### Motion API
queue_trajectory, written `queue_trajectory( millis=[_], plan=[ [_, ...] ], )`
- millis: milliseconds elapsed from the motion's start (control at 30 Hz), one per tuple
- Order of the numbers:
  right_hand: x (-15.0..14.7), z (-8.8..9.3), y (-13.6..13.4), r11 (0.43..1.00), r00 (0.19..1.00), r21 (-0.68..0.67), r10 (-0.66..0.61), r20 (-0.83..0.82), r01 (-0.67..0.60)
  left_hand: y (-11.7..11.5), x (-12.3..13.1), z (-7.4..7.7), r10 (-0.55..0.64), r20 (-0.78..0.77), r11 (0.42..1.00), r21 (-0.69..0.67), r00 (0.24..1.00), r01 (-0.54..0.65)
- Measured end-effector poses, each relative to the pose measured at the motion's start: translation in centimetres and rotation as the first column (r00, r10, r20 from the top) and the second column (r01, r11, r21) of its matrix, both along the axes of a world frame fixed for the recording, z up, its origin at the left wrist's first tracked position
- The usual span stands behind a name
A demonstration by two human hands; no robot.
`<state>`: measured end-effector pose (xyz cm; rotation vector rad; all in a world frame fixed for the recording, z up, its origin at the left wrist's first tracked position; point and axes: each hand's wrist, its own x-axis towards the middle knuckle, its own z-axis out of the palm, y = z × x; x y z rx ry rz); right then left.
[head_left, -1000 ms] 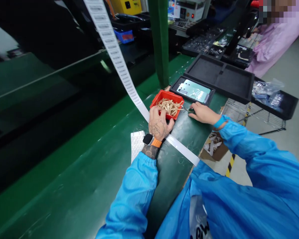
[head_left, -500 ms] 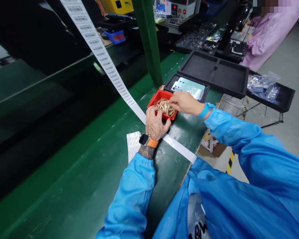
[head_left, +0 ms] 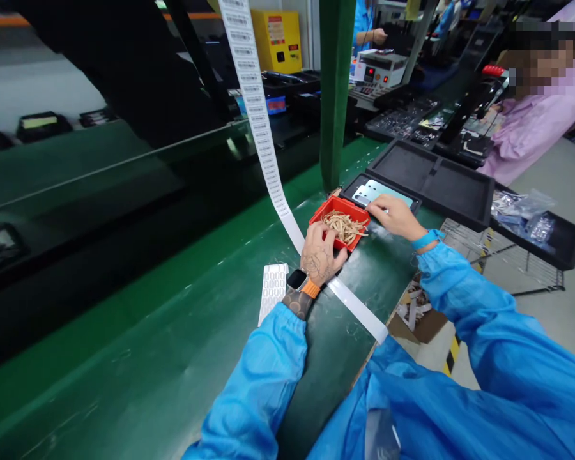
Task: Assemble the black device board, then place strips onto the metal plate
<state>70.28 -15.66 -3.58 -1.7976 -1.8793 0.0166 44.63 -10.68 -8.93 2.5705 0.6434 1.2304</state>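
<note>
My left hand (head_left: pixel 320 254), with a watch at the wrist, is bent over the near left rim of a small red bin (head_left: pixel 317 217), fingertips inside and thumb on the outer side. Thin beige strips (head_left: pixel 341 225), like flat bands, fill the bin. At the bin's right edge, beside the light-blue panels, is my right hand (head_left: pixel 393 214). Its thumb and fingers are pinched together; anything between them is too small to make out. The light-blue panels (head_left: pixel 381 190), one with round holes, lie in a black tray (head_left: pixel 349 188) just behind.
A long barcode label strip (head_left: pixel 263 140) hangs down and runs beneath my left hand across the green table (head_left: pixel 182 358). A label sheet (head_left: pixel 273 287) lies left of my wrist. A green post (head_left: pixel 334 96) and black trays (head_left: pixel 407 167) stand behind; a person in pink (head_left: pixel 531 137) sits right.
My right hand has drawn out of the bin toward the right, up to the panels' tray. The left hand stays at the bin. The whole view has shifted.
</note>
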Motion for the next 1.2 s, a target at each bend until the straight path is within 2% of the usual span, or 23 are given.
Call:
queue_trajectory(
  millis=[67,133,267,433,567,667,833,967,1200],
  plan=[
    [2.4,-0.4,0.3,0.991,0.99,-0.021,-0.131,0.048,0.133,0.0,0.0,-0.1,0.01,-0.012,1.0,-0.008,1.0,-0.01],
    [4.3,-0.9,0.7,0.978,0.978,-0.085,-0.184,0.095,0.192,0.1,0.0,-0.2,0.026,-0.018,1.0,-0.015,1.0,-0.026],
    [5.5,-1.6,1.2,0.96,0.979,-0.228,-0.127,0.162,0.162,0.3,0.0,-0.1,0.012,-0.011,1.0,-0.001,1.0,-0.012],
    [4.8,-1.6,2.2,0.946,0.976,-0.283,-0.108,0.191,0.16,0.7,0.0,0.0,-0.002,-0.024,0.998,0.058,1.0,0.004],
    [4.3,-1.2,2.2,0.959,0.975,-0.209,-0.164,0.15,0.193,1.2,0.1,0.0,-0.012,0.01,0.996,0.093,1.0,0.011],
    [1.7,-0.3,1.8,0.98,0.982,-0.088,-0.175,0.072,0.181,1.1,0.2,0.1,-0.014,0.021,0.994,0.107,1.0,0.012],
    [-4.5,0.1,2.2,0.998,0.999,0.007,0.054,0.0,-0.054,0.9,0.3,0.2,-0.012,0.009,0.992,0.124,1.0,0.011],
    [-6.5,-0.7,1.7,0.987,0.991,0.088,0.135,0.003,-0.135,0.8,0.2,0.0,-0.016,0.014,0.993,0.118,1.0,0.014],
    [-6.6,-3.5,-3.2,0.97,0.989,0.189,0.147,0.03,-0.15,1.0,0.1,0.1,-0.054,0.048,0.991,0.124,0.997,0.048]
  ],
)
